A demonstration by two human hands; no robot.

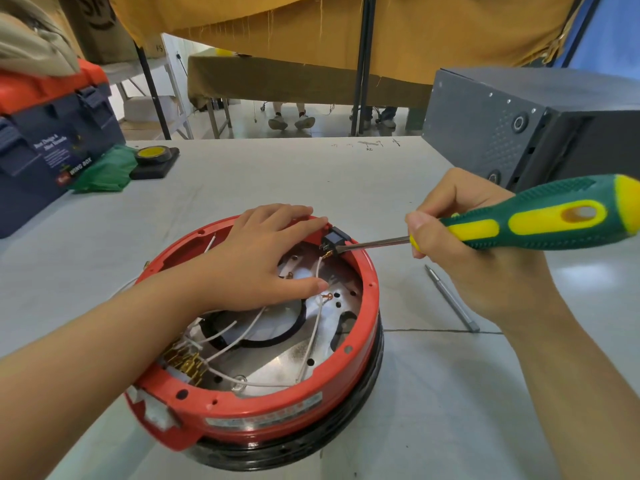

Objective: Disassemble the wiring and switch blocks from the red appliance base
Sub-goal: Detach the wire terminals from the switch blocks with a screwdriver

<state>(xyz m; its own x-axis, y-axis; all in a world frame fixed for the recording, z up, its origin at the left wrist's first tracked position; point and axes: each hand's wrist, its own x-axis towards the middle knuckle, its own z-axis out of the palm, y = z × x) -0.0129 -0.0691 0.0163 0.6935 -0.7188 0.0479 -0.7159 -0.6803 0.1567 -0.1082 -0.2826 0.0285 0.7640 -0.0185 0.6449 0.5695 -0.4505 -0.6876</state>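
At frame centre the red appliance base (277, 415) looks rigid, steadied by the flat, relaxed left hand (266, 258), while the right hand (460, 251) grips a screwdriver (519, 226) against the small switch block (334, 240), whose thin white wires (313, 334) likely need gentle prying.

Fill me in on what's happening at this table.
A person is taking apart a red appliance base on the table. The left hand rests open on its rim, steadying it. The right hand holds a green and yellow screwdriver, its tip against a small black switch block at the far rim. The white wires are still inside.
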